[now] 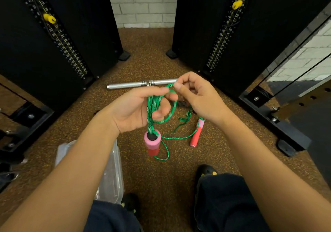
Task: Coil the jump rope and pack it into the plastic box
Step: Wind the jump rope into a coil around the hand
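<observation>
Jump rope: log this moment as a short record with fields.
left hand: holds several loops of the green jump rope
right hand: pinches a rope strand by the left fingertips
near handle: hangs below the left hand
far handle: lies on the floor, rope trailing to it
plastic box: on the floor, partly hidden by the left forearm
metal bar: on the floor beyond the hands
</observation>
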